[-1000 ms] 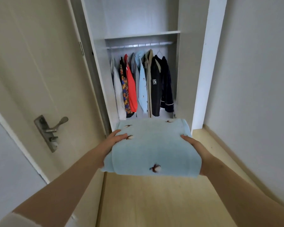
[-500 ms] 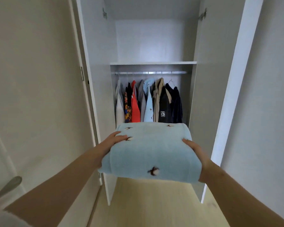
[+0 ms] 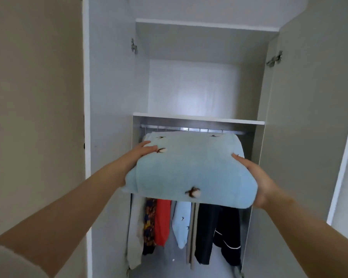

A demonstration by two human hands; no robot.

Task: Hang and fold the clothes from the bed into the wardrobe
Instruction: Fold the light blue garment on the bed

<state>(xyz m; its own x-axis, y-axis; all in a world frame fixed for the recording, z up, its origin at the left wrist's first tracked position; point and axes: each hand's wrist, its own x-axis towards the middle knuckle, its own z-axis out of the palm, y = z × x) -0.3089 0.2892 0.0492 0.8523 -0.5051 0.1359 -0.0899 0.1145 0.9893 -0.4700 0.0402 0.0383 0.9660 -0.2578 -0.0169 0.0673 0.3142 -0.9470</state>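
Now raised higher than half a second ago, the folded blue garment (image 3: 189,169) is held before the rail (image 3: 189,129), just below the wardrobe shelf (image 3: 197,118). Left grip (image 3: 141,153) and right grip (image 3: 257,177) clasp its two sides, thumbs on top; hanging clothes (image 3: 163,221) show beneath.

Soft, fairly dim light, with a pale glare on the far back panel (image 3: 193,87) of the wardrobe (image 3: 109,117). Wide-angle distortion bends the left and right edges, and the whole view is slightly blurred
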